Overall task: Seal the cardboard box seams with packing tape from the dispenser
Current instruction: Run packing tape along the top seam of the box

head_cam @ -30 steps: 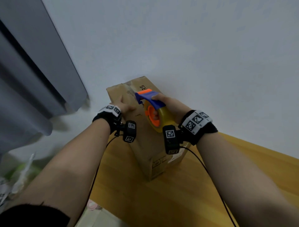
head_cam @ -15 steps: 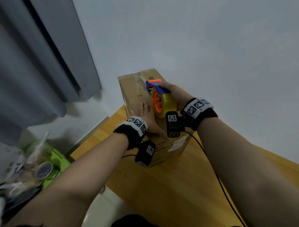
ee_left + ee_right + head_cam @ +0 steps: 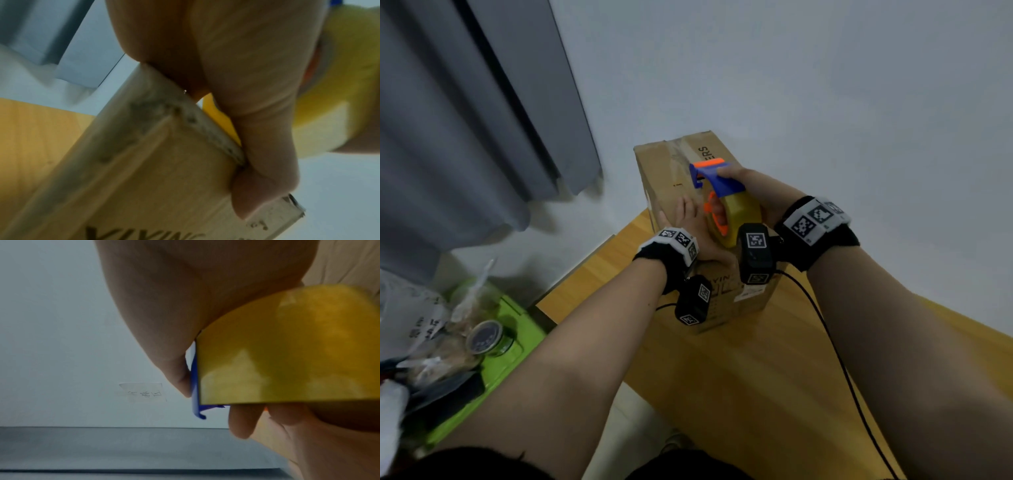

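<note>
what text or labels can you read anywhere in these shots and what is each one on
"ERS": end of a longer word on top of the cardboard box, the rest hidden by the tape dispenser.
"YIN": on the box's near side in the head view, partly hidden.
"YIYING": same side in the left wrist view, blurred, uncertain.
White label on the box: too small.
Paper note on the wall: handwriting, not legible.
Wrist markers: patterns only.

A plain pale wall (image 3: 808,85) fills the upper right of the frame. Grey curtains (image 3: 465,120) hang at the upper left. A wooden tabletop (image 3: 756,394) spans the lower centre; a green bin (image 3: 510,353) of clutter sits lower left.
</note>
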